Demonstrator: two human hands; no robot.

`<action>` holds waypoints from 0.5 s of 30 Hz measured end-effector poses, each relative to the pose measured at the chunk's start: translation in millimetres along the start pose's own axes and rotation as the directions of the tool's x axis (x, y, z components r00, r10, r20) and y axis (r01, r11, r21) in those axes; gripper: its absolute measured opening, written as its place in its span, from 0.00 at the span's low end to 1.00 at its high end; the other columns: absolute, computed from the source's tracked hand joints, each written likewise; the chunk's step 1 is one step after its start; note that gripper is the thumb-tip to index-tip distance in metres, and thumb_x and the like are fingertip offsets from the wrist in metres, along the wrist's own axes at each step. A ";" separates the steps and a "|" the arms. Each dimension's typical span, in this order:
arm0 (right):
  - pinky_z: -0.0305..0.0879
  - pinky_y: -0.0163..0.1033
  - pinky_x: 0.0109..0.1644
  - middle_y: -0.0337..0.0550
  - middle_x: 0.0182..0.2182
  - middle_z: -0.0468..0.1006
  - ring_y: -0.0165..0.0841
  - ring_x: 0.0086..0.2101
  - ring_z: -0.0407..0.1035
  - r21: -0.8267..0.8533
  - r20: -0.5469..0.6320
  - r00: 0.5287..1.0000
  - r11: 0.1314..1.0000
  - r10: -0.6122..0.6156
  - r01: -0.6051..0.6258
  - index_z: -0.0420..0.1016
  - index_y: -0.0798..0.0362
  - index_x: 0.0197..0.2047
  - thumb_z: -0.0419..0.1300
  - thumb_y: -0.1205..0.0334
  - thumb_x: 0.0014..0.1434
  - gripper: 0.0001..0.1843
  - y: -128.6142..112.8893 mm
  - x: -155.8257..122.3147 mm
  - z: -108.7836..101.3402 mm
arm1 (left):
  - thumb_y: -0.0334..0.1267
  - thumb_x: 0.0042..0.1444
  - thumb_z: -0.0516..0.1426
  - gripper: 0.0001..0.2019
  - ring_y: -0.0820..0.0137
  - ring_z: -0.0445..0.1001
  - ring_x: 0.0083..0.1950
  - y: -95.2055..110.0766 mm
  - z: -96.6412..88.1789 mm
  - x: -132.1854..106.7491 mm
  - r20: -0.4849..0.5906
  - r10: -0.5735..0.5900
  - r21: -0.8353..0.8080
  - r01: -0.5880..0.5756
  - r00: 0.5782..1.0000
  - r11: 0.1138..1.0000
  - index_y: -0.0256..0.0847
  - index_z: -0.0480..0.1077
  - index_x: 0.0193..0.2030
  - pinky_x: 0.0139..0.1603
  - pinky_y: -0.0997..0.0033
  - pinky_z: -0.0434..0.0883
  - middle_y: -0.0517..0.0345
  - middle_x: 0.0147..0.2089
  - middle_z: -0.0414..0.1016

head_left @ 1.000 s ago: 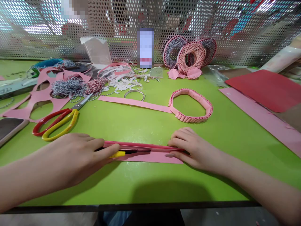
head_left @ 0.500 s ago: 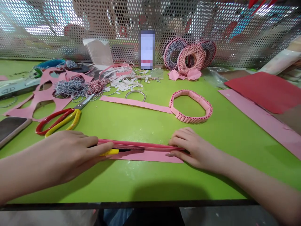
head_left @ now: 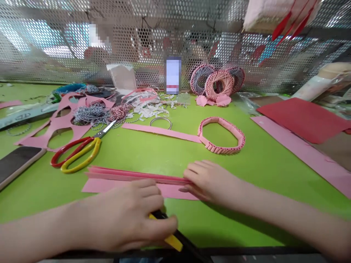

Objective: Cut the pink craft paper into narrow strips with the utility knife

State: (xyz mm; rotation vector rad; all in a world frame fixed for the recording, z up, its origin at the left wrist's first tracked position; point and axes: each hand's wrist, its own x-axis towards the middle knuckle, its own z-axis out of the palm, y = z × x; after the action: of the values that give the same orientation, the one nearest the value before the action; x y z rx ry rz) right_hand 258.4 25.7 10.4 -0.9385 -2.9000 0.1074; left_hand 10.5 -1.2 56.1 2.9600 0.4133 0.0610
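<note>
Two hands: left hand (head_left: 126, 217) gripping craft knife (head_left: 171, 233), right hand (head_left: 211, 182) spread on crosswise pink paper (head_left: 123, 180).

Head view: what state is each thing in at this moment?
Left hand: closed in a grip
Yellow craft knife: held in the left hand, blade hidden
Right hand: open, lying flat
Folded pink paper: folded lengthwise, under the right hand
Scissors: closed, lying down
Pleated pink paper ring: closed loop, lying flat

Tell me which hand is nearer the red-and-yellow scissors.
Left. The left hand lies below and right of the red-and-yellow scissors, not touching them; the right hand lies much farther right, resting on the folded pink paper.
</note>
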 end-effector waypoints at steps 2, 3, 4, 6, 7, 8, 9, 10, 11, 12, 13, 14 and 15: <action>0.53 0.39 0.31 0.42 0.28 0.71 0.34 0.28 0.63 -0.003 0.014 0.998 0.998 -0.063 0.063 0.71 0.54 0.34 0.57 0.60 0.67 0.10 -1.4 15.8 2.5 | 0.39 0.64 0.54 0.10 0.66 0.69 0.36 -0.8 3.7 16.1 0.065 0.083 -0.063 -0.079 0.994 0.995 0.42 0.72 0.48 0.41 0.69 0.71 0.55 0.34 0.73; 0.53 0.38 0.31 0.42 0.29 0.72 0.34 0.28 0.63 0.006 0.014 0.996 0.996 -0.087 0.087 0.71 0.54 0.35 0.56 0.62 0.66 0.08 -0.3 23.2 3.4 | 0.39 0.63 0.55 0.10 0.65 0.70 0.37 -2.8 5.2 20.5 0.072 0.100 -0.106 -0.092 0.992 0.990 0.41 0.71 0.49 0.45 0.67 0.71 0.54 0.34 0.73; 0.53 0.38 0.31 0.43 0.29 0.72 0.34 0.28 0.63 0.018 0.010 0.995 0.995 -0.103 0.103 0.71 0.54 0.35 0.56 0.64 0.66 0.07 1.7 29.9 4.1 | 0.39 0.63 0.56 0.10 0.64 0.70 0.38 -5.8 6.3 22.8 0.054 0.086 -0.161 -0.077 0.995 0.984 0.41 0.71 0.49 0.48 0.66 0.70 0.54 0.34 0.73; 0.54 0.38 0.31 0.43 0.30 0.72 0.34 0.29 0.63 0.036 -0.019 0.994 0.993 -0.111 0.111 0.71 0.55 0.35 0.55 0.66 0.66 0.07 7.5 40.6 5.5 | 0.38 0.61 0.58 0.10 0.65 0.70 0.39 -13.7 7.3 23.0 0.015 0.026 -0.331 -0.019 1.000 0.943 0.42 0.72 0.48 0.49 0.66 0.70 0.54 0.34 0.75; 0.54 0.38 0.31 0.43 0.30 0.71 0.33 0.29 0.62 0.043 -0.036 0.994 0.993 -0.105 0.107 0.71 0.55 0.35 0.54 0.65 0.66 0.08 10.6 44.5 6.5 | 0.38 0.60 0.59 0.09 0.66 0.71 0.39 -18.5 7.5 22.1 0.008 -0.014 -0.441 0.017 1.000 0.897 0.42 0.72 0.48 0.47 0.68 0.70 0.55 0.34 0.75; 0.54 0.38 0.31 0.44 0.31 0.71 0.33 0.29 0.62 0.048 -0.049 0.994 0.994 -0.095 0.097 0.71 0.55 0.35 0.54 0.64 0.67 0.09 13.4 47.4 7.8 | 0.38 0.60 0.59 0.09 0.67 0.71 0.38 -23.9 7.8 21.1 0.015 -0.060 -0.554 0.058 0.998 0.831 0.42 0.72 0.47 0.45 0.69 0.70 0.55 0.35 0.75; 0.54 0.38 0.31 0.44 0.31 0.71 0.33 0.29 0.62 0.052 -0.058 0.995 0.995 -0.084 0.087 0.71 0.55 0.35 0.53 0.64 0.67 0.10 15.8 49.3 9.3 | 0.40 0.59 0.60 0.10 0.68 0.70 0.37 -29.6 8.4 20.4 0.047 -0.105 -0.660 0.110 0.993 0.743 0.41 0.73 0.46 0.42 0.71 0.69 0.56 0.35 0.75; 0.54 0.37 0.31 0.44 0.31 0.71 0.33 0.29 0.62 0.054 -0.066 0.995 0.996 -0.071 0.074 0.71 0.55 0.34 0.53 0.63 0.68 0.11 17.5 50.4 11.0 | 0.42 0.58 0.60 0.10 0.69 0.69 0.35 -35.4 9.5 20.0 0.105 -0.140 -0.751 0.171 0.984 0.637 0.41 0.73 0.44 0.37 0.73 0.69 0.57 0.34 0.74; 0.54 0.37 0.31 0.44 0.31 0.71 0.33 0.29 0.61 0.059 -0.076 0.996 0.997 -0.054 0.059 0.70 0.55 0.34 0.53 0.62 0.68 0.11 18.6 50.9 12.8 | 0.45 0.57 0.61 0.12 0.71 0.68 0.33 -41.0 11.3 20.0 0.180 -0.156 -0.817 0.236 0.971 0.527 0.40 0.73 0.43 0.33 0.75 0.67 0.58 0.33 0.72; 0.54 0.37 0.31 0.44 0.31 0.71 0.33 0.29 0.61 0.064 -0.087 0.996 0.997 -0.038 0.043 0.70 0.55 0.34 0.52 0.62 0.68 0.12 19.2 50.9 14.6 | 0.47 0.55 0.62 0.14 0.72 0.66 0.31 -46.2 13.6 20.2 0.254 -0.149 -0.856 0.294 0.956 0.424 0.39 0.73 0.42 0.30 0.76 0.66 0.60 0.31 0.69; 0.54 0.37 0.31 0.43 0.31 0.70 0.32 0.29 0.62 0.071 -0.097 0.995 0.997 -0.023 0.030 0.70 0.55 0.33 0.53 0.62 0.68 0.11 19.5 50.5 16.5 | 0.49 0.53 0.63 0.16 0.74 0.64 0.29 -50.8 16.4 20.4 0.315 -0.123 -0.878 0.338 0.941 0.339 0.39 0.73 0.40 0.27 0.77 0.64 0.62 0.30 0.67; 0.54 0.36 0.31 0.43 0.31 0.70 0.32 0.29 0.62 0.078 -0.106 0.994 0.997 -0.010 0.018 0.70 0.55 0.33 0.53 0.62 0.68 0.11 19.6 49.9 18.4 | 0.50 0.51 0.64 0.17 0.75 0.62 0.28 -54.5 19.5 20.6 0.356 -0.089 -0.889 0.367 0.930 0.273 0.39 0.72 0.38 0.26 0.78 0.62 0.63 0.28 0.65; 0.54 0.36 0.31 0.43 0.31 0.70 0.32 0.30 0.62 0.086 -0.115 0.993 0.996 0.001 0.009 0.70 0.55 0.33 0.54 0.63 0.67 0.11 19.6 49.2 20.2 | 0.51 0.49 0.66 0.18 0.75 0.62 0.27 -57.3 22.5 20.6 0.379 -0.060 -0.897 0.382 0.924 0.224 0.39 0.72 0.36 0.25 0.78 0.61 0.64 0.27 0.64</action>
State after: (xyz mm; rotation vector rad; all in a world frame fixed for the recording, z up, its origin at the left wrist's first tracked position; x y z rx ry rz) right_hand 227.9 69.7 -8.4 -0.8932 -2.7676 0.1716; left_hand 16.3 55.8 25.3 1.5685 0.5061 -0.0963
